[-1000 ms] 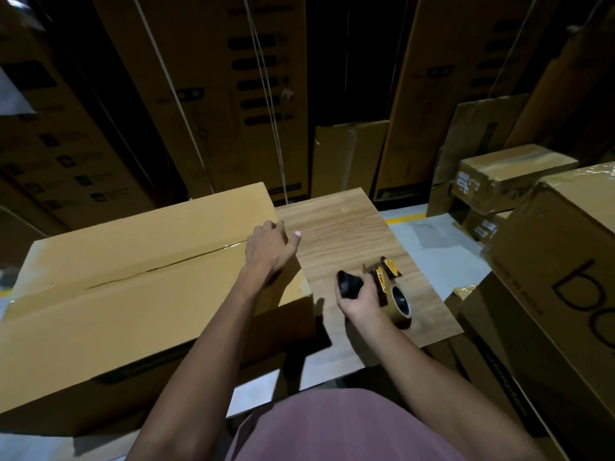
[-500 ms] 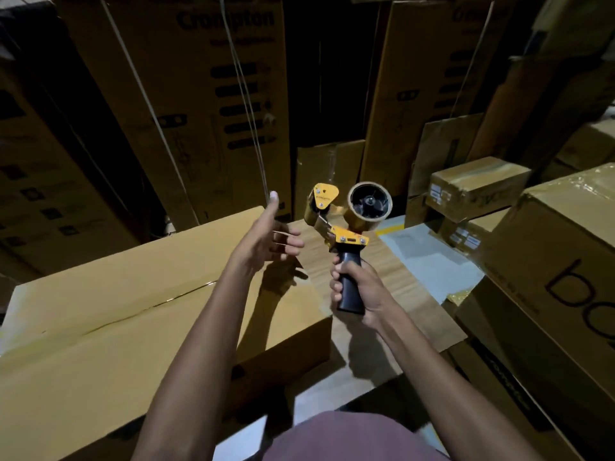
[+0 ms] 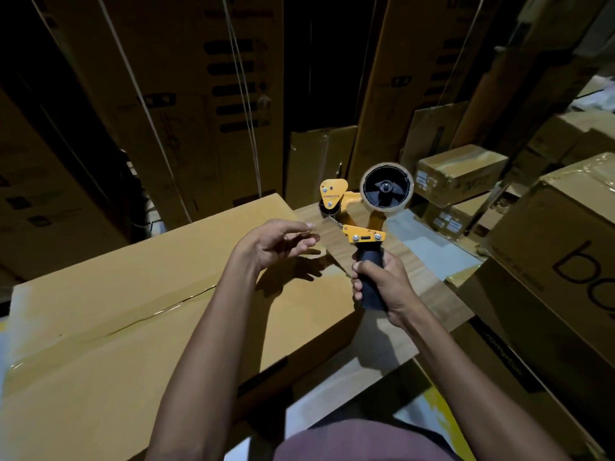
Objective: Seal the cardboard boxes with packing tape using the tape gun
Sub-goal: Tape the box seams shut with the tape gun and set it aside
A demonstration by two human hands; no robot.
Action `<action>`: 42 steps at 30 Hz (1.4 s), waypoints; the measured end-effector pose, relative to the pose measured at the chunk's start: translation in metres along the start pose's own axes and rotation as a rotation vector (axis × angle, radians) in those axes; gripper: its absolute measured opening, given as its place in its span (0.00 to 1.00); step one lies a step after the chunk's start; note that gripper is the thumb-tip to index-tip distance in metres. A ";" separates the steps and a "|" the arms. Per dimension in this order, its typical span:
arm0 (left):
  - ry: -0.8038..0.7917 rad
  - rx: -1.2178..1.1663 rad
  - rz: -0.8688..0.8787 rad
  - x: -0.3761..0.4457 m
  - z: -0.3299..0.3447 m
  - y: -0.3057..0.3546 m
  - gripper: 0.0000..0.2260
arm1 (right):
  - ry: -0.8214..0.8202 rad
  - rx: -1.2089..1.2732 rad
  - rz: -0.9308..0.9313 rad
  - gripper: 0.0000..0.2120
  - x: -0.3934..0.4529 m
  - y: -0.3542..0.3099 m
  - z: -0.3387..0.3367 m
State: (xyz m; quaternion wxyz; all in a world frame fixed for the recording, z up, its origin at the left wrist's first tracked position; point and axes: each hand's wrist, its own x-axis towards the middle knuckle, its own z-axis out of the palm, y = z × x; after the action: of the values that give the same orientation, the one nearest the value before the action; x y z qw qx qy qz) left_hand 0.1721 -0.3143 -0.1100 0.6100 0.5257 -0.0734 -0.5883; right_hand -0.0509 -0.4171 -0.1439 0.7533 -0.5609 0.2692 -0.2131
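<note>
A large cardboard box (image 3: 116,294) lies in front of me on the left, flaps closed, with the seam running across its top. My right hand (image 3: 382,287) grips the black handle of the yellow tape gun (image 3: 362,207) and holds it upright above the box's right end. The gun carries a roll of clear tape (image 3: 386,189). My left hand (image 3: 276,242) hovers just left of the gun's front. Its thumb and fingertips pinch the loose end of the tape, which stretches back to the gun.
A wood-grain board (image 3: 429,294) lies under the box's right end. Sealed cartons (image 3: 459,174) and a big printed box (image 3: 559,254) stand close on the right. Tall strapped cartons (image 3: 199,94) form a wall behind.
My right hand lifted the tape gun off the wood board and turned it upright. My left hand left the box top and came to the gun's front, taking the tape end.
</note>
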 end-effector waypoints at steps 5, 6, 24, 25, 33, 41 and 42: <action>0.020 0.076 0.015 0.012 -0.014 0.008 0.11 | 0.039 -0.087 0.005 0.08 0.003 -0.001 -0.003; 0.023 0.096 0.017 0.015 -0.013 0.013 0.11 | 0.046 -0.104 0.006 0.08 0.005 -0.002 -0.003; 0.362 0.809 0.149 0.102 -0.051 0.114 0.03 | 0.201 -0.317 0.068 0.05 0.124 0.004 0.046; 0.370 0.832 0.171 0.109 -0.052 0.117 0.04 | 0.217 -0.316 0.070 0.04 0.132 0.005 0.050; 0.508 1.100 0.311 0.153 -0.069 0.119 0.08 | 0.267 -0.478 0.082 0.06 0.168 0.009 0.071; 0.495 1.095 0.390 0.164 -0.087 0.109 0.04 | 0.248 -0.612 0.102 0.07 0.177 0.015 0.075; 0.489 1.099 0.406 0.165 -0.089 0.108 0.04 | 0.248 -0.637 0.099 0.07 0.178 0.016 0.076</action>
State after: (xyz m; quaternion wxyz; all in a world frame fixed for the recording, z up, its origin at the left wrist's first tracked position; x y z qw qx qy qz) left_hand 0.3530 -0.4227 -0.1577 0.3497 0.8569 -0.3214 -0.2001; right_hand 0.1341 -0.4677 -0.1720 0.5113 -0.7241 0.4387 -0.1479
